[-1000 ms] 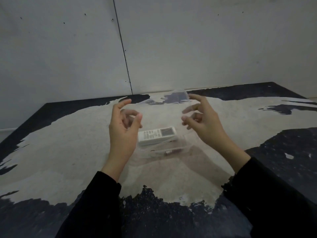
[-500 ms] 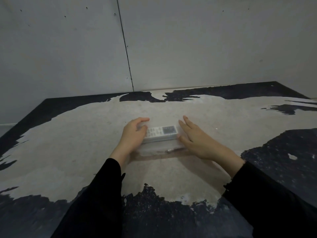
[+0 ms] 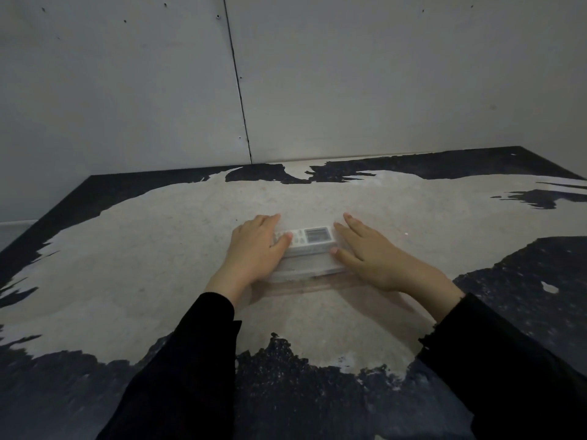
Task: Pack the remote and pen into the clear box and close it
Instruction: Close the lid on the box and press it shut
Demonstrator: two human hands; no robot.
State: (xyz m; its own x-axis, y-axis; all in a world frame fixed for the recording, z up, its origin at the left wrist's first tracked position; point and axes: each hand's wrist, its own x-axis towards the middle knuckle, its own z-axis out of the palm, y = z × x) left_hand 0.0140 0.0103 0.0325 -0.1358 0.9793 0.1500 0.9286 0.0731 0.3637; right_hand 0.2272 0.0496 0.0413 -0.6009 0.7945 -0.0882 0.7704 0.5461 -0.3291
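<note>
While your head camera is the only view, it shows enough to read the intent: your left hand (image 3: 254, 252) and right hand (image 3: 371, 255) lie flat on the two ends of the clear box (image 3: 306, 271), which sits on the worn tabletop (image 3: 158, 265) about midway between the near edge and the wall (image 3: 381, 74). The white remote (image 3: 306, 240) lies inside, screen up, along the far side of the box. The pen I cannot make out; the near strip of the box is too hazy. Your left fingers (image 3: 270, 221) are spread and loose, thumb resting over the remote's button end; your right fingers (image 3: 351, 221) are likewise extended, thumb at the box's right edge. Neither hand grips anything; both seem to press down. That placement makes sense for seating a lid evenly: pressure at both ends keeps thin plastic from rocking. I judge the packing done and the closing nearly so, though whether the lid has snapped home I cannot tell.
</note>
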